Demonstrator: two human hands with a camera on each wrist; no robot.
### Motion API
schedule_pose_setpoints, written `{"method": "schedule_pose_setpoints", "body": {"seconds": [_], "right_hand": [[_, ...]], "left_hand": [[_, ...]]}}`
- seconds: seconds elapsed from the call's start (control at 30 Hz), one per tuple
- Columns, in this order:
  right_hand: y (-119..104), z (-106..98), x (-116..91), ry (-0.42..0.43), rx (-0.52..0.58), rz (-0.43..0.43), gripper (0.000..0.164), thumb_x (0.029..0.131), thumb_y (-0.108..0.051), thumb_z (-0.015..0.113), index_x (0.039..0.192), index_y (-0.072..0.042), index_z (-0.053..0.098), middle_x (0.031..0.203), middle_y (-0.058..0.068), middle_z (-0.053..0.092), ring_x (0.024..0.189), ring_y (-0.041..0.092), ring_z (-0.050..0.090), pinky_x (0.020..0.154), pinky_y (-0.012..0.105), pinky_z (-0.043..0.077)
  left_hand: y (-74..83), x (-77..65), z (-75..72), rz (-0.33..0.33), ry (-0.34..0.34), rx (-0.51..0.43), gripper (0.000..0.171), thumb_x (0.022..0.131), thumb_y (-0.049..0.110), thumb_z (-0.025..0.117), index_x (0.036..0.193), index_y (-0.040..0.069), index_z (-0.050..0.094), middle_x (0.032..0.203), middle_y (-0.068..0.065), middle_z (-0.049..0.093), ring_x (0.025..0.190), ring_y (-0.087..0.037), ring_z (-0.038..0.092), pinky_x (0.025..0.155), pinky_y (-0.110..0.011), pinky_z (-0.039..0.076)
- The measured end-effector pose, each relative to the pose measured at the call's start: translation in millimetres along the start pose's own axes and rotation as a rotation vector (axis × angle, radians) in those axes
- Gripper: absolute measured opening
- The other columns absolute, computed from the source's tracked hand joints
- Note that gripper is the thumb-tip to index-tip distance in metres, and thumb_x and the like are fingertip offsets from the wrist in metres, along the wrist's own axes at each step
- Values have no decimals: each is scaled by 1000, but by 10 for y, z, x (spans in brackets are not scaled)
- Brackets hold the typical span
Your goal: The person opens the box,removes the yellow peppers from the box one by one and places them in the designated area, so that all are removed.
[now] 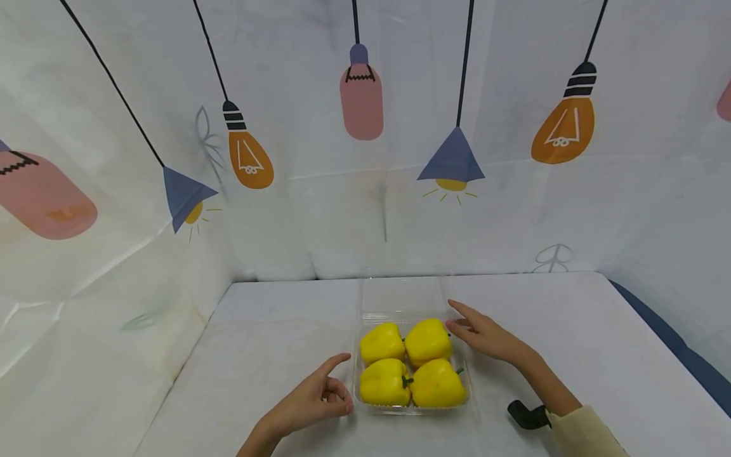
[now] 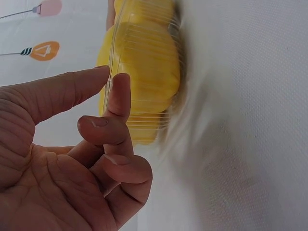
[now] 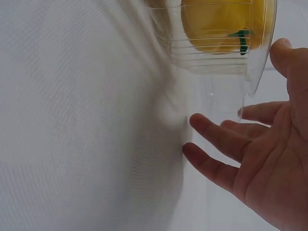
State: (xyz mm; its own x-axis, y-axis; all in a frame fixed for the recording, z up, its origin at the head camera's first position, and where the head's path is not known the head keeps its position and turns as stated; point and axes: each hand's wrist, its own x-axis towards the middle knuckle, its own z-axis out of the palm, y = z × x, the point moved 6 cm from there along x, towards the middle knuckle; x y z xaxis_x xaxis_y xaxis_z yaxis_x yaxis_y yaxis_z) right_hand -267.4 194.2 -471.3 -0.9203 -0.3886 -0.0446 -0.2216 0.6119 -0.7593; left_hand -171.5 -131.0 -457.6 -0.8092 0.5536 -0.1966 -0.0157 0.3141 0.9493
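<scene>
Yellow bell peppers (image 1: 436,384) with green stems sit in two rows inside a clear plastic box (image 1: 414,410). Its clear lid (image 1: 402,295) stands folded back on the far side. My left hand (image 1: 311,400) is at the box's left side, thumb and fingers loosely bent; in the left wrist view the fingertips (image 2: 120,91) come right up to the rim. On the other side, my right hand (image 1: 485,336) reaches beside the far right corner with its fingers spread. The right wrist view has the thumb close to the rim and the other fingers below it, near the lid.
The box rests on a white-covered table (image 1: 274,336). A black curved object (image 1: 526,415) shows by the right sleeve (image 1: 585,435). White curtains (image 1: 320,216) printed with lamps hang behind the table and at its sides.
</scene>
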Motion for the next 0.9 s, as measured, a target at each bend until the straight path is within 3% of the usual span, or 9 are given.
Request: {"method": "schedule_pose_setpoints", "body": {"seconds": [0.4, 0.9], "right_hand": [[-12, -38, -37, 9, -29, -16, 70, 95, -52, 45, 150, -13, 23, 151, 15, 29, 127, 36, 44, 95, 56, 41], [-192, -159, -153, 79, -82, -93, 62, 95, -42, 52, 148, -17, 29, 147, 15, 36, 124, 35, 47, 91, 53, 45]], "left_hand": [[-3, -3, 8, -12, 4, 8, 81, 84, 14, 70, 148, 8, 20, 88, -7, 67, 66, -12, 54, 63, -22, 47], [44, -24, 3, 14, 9, 78, 78, 86, 15, 69, 147, 5, 21, 89, -5, 66, 68, -13, 55, 63, -22, 47]]}}
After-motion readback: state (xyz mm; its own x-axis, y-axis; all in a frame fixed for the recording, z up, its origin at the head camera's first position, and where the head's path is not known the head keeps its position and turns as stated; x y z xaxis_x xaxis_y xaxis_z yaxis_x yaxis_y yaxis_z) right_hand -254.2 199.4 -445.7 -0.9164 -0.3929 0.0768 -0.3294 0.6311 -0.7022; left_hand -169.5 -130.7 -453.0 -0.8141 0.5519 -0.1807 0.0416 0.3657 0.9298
